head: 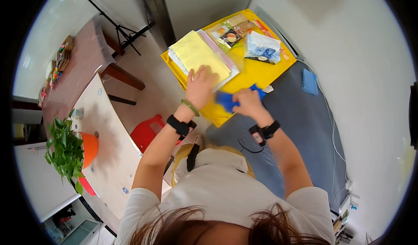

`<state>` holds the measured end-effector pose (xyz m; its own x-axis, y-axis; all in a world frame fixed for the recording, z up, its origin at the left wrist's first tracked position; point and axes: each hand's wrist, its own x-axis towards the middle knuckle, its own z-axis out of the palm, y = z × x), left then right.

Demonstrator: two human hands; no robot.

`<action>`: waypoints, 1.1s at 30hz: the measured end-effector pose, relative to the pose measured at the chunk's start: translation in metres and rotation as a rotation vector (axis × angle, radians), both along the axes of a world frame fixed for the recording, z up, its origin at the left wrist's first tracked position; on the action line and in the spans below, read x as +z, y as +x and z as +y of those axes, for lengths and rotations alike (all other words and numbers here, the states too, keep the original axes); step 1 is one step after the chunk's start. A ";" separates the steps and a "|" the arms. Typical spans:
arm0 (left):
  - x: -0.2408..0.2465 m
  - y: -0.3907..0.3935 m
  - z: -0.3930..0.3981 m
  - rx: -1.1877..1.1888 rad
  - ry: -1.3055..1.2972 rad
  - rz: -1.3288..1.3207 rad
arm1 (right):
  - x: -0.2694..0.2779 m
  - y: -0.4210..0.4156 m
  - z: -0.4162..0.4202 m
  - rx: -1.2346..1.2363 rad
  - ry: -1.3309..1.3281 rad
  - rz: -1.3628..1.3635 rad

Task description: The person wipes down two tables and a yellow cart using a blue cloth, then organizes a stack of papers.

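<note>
A yellow tray [253, 73] lies ahead, its near corner towards me. My left hand [200, 85] rests, fingers spread, on the near end of a paper stack topped by a yellow sheet [199, 54]. My right hand [249, 103] grips a blue cloth [226, 101] over the tray's near right edge; the cloth is blurred. Beyond my right hand, a pack of tissues [263, 49] sits in the tray. Several packaged items, among them a black packet [230, 38], lie at the tray's far end.
A grey padded surface [287, 114] extends right of the tray, with a folded light-blue cloth [309, 81] beside a white cable. At left stand a light table [111, 147], a plant in an orange pot [89, 149], a red stool [147, 132] and a black tripod [120, 29].
</note>
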<state>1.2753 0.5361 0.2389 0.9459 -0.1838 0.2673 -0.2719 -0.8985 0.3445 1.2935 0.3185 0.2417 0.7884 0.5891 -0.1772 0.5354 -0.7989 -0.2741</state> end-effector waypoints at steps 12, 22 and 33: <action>0.029 -0.085 0.039 0.110 -0.172 0.004 | 0.000 0.088 -0.084 -0.253 -0.263 -0.181; 0.033 -0.160 0.058 0.327 -0.257 0.156 | 0.002 0.054 -0.037 -0.056 -0.251 -0.070; 0.037 -0.163 0.036 0.299 -0.266 0.116 | -0.020 -0.036 0.078 -0.142 0.174 0.116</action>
